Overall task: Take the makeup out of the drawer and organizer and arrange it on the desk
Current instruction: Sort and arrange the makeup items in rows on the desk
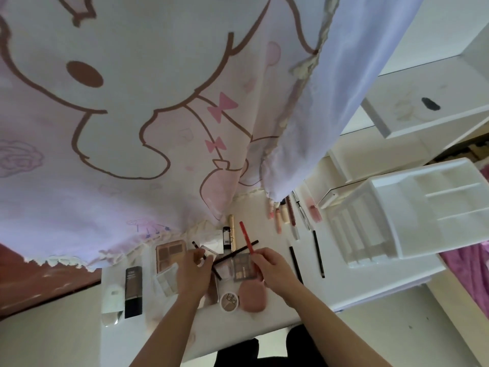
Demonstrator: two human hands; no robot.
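- While both hands work above the middle of the desk (232,327), the right hand (274,267) pinches a red pencil (245,235) near its lower end, tip pointing away from the person.
- The left hand (194,272) has its fingers curled around a short black pencil (195,245).
- A long black pencil (238,251) lies slanted between the hands, crossing the red pencil; whether a hand holds it cannot be told.
- A grey palette (244,270) lies just under the right hand, with a brown palette (169,254) beside the left hand.
- A round compact (229,302) touches a pink sponge (254,298) near the front edge.
- A black tube (133,290) lies at the left.
- A row of lip sticks (288,215) lies beside the white organizer (383,234).
- An open drawer (428,125) shows at the upper right.
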